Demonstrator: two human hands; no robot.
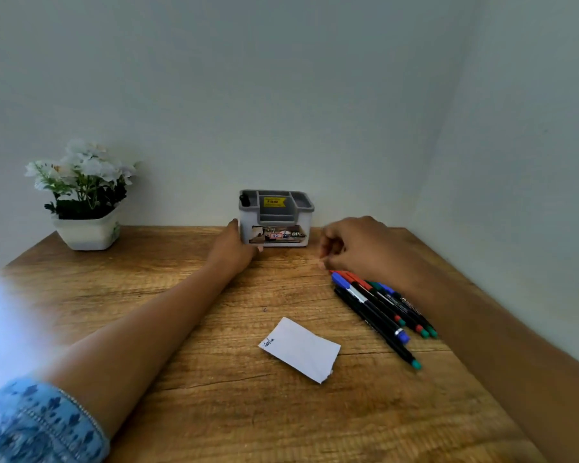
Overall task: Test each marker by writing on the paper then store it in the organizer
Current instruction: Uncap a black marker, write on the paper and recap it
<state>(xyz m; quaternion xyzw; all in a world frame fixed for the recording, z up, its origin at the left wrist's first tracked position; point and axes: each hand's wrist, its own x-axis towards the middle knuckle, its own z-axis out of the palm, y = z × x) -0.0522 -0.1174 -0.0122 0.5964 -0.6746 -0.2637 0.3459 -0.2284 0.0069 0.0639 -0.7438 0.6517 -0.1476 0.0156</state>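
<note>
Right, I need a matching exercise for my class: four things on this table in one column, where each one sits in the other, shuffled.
Things:
1 organizer
2 paper
3 markers
4 flower pot

Places:
A far left, at the back
B right side, lying in a bundle
C middle, nearest the camera
D back centre

Pairs: 1-D; 2-C; 3-B; 4-A
</note>
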